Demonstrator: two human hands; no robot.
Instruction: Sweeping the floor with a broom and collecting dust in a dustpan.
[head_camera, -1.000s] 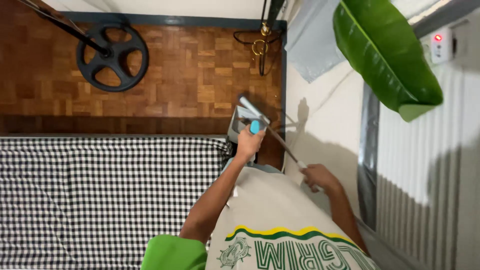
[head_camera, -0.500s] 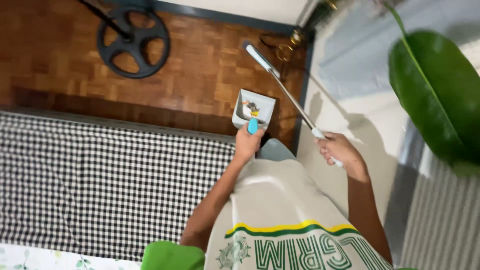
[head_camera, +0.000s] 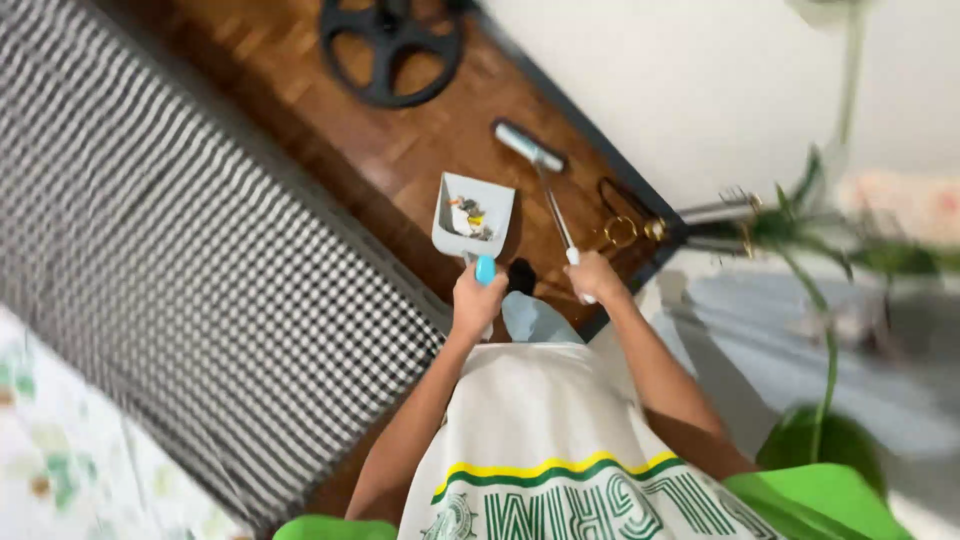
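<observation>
Head view, looking straight down. At the far left lies a pale floral cloth, and next to it a black-and-white checked cover runs diagonally across the frame. Beyond the checked cover is the wooden parquet floor, with a black spoked wheel resting on it near the top edge.

The left hand is clamped around the blue-tipped handle of a grey dustpan, which is held over the floor just beside the edge of the checked cover; small scraps of rubbish (light and dark bits, too small to tell apart) sit in its tray. Just to the right, the right hand is closed on the end of a thin metal-handled brush, whose grey head lies on the floor above and right of the dustpan, apart from it.

Further right a gold-coloured ring lies at the dark skirting, and a blurred green plant stands against the white wall.
</observation>
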